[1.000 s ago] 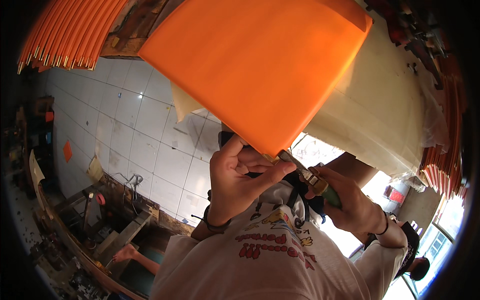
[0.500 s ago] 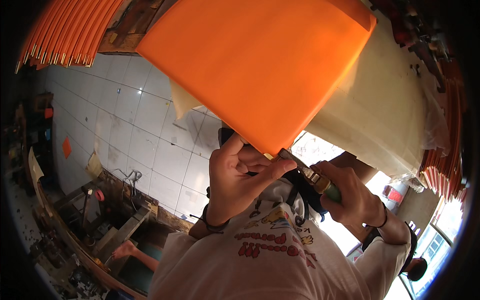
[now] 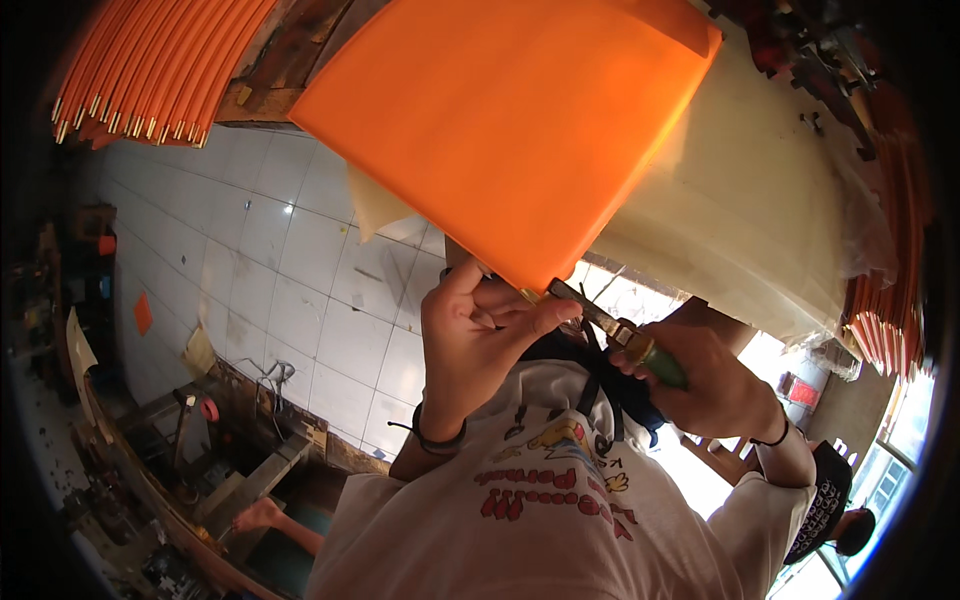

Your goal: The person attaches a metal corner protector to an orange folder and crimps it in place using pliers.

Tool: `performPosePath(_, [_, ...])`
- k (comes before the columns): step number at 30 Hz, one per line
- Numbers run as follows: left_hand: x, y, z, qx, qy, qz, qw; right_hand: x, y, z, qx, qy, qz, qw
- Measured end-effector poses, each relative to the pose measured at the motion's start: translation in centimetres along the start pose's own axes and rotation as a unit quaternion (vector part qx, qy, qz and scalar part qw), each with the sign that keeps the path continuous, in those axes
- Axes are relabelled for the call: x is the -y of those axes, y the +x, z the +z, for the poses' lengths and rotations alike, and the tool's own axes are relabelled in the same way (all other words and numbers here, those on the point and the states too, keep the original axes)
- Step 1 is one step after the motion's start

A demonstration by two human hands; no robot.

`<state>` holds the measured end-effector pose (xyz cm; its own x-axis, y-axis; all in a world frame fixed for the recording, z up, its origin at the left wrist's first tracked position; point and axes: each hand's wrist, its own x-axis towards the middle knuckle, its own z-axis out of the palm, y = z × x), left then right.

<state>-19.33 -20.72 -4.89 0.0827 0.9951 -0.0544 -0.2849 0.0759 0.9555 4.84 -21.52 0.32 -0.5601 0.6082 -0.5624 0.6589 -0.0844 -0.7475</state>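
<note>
A large flat orange cover (image 3: 510, 130) lies ahead of me with its near corner jutting out over the table edge. At that corner sits a small gold-coloured metal piece (image 3: 533, 295). My left hand (image 3: 475, 335) is closed by the corner, with the thumb reaching to the jaws of a tool and the fingers under the cover's edge. In my right hand (image 3: 705, 385) is a pair of pliers (image 3: 622, 332) with green handles. The plier jaws touch the cover's corner; whether they clamp it, I cannot make out.
Stacked orange covers (image 3: 160, 70) with gold-tipped corners stand at the far left. Pale sheeting (image 3: 740, 200) drapes over the table on the right, near more orange covers (image 3: 885, 310). White floor tiles (image 3: 310, 260) show at left. A person's bare foot (image 3: 260, 515) shows lower left.
The view has shifted slightly, so the surroundings sit further right at left. My hands stay at the cover's corner, and the right hand with the pliers has tilted a little.
</note>
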Motion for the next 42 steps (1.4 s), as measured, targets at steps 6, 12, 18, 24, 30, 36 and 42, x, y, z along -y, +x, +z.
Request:
performPosePath(6, [0.4,-0.2,-0.4,-0.003,-0.024,0.006,1.000,1.3,-0.8,0.8,-0.033,0.083,-0.037,0.995])
performPosePath(12, [0.3,-0.1,-2.0,0.077,-0.098,-0.025,0.992,0.5,-2.4,1.7,-0.012,0.095,0.010,0.995])
performPosePath(18, [0.4,0.3,-2.1,0.082,-0.034,0.005,0.996,0.2,-1.7,2.5,-0.059,0.054,-0.112,0.990])
performPosePath(24, [1.3,0.2,-2.4,0.090,-0.068,0.007,0.994,2.0,-1.0,1.4,-0.007,0.123,-0.016,0.992])
performPosePath(30, [1.0,0.4,-2.4,0.091,-0.040,0.012,0.995,2.1,-0.9,1.6,-0.026,0.122,-0.050,0.991])
performPosePath(36, [2.1,0.3,-3.3,0.099,-0.023,0.019,0.995,1.8,-0.9,1.6,0.007,0.151,0.013,0.988])
performPosePath(42, [2.0,0.5,-3.4,0.096,0.009,0.014,0.995,2.7,-0.4,1.1,0.004,0.134,0.015,0.991])
